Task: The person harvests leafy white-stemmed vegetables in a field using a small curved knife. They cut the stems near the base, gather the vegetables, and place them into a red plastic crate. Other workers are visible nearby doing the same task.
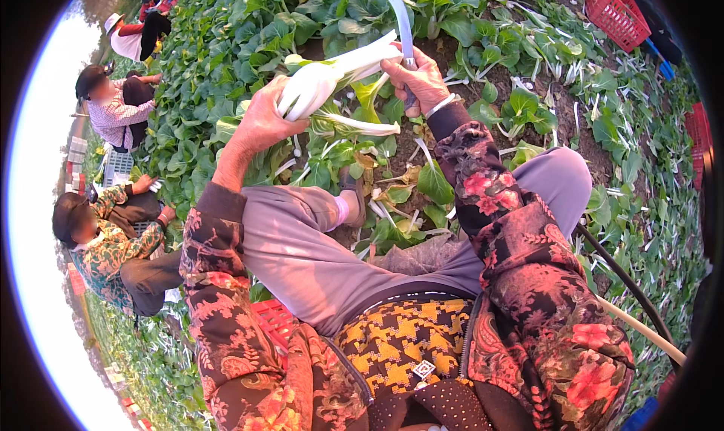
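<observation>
My left hand (266,117) grips the leafy side of a bok choy head (317,86), whose white stalks point up and to the right. In my right hand (418,80) is a knife with a curved blade (403,24), its tip pointing up and away from me. The thumb and fingers of that hand also touch the ends of the white stalks beside the blade. Below the head, a loose white stalk (362,124) sticks out to the right. Cut leaves and stalks (396,222) lie on the soil between my knees.
Uncut bok choy plants (237,35) stand ahead and to the left. Trimmed leaves (616,120) cover the ground at right. Red plastic crates are at the upper right (613,12), right edge (698,137) and beneath my left arm (274,320). Several people (116,111) sit or crouch at left.
</observation>
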Motion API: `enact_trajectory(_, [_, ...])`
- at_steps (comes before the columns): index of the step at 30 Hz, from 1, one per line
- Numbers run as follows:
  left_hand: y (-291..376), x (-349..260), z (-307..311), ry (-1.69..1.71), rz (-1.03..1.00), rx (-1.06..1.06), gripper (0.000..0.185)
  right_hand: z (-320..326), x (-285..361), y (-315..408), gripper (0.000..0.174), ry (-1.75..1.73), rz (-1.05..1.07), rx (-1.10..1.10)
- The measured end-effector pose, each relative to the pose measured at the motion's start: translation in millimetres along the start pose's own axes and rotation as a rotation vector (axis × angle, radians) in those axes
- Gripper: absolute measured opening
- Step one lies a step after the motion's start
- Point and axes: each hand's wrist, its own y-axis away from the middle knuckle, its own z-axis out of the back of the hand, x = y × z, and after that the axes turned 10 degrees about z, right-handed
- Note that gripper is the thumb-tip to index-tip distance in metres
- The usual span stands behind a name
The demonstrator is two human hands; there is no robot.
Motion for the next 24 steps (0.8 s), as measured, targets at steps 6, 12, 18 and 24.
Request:
enact_trajectory(6, [-11,14,-2,0.151,0.070,-0.036,0.066,10,-6,-4,0.040,0.107,0.086,-0.138])
enact_trajectory(12, [-11,19,4,0.349,0.161,-0.140,0.061,42,-3,-10,0.036,1.066,0.507,-0.177])
enact_trajectory(18, [-23,6,-6,0.503,0.191,-0.054,0.039,25,-2,-5,0.034,1.073,0.465,-0.023])
enact_trajectory(24, [-31,-14,-20,0.486,0.215,0.220,0.043,-10,3,3,0.040,0.254,0.029,-0.058])
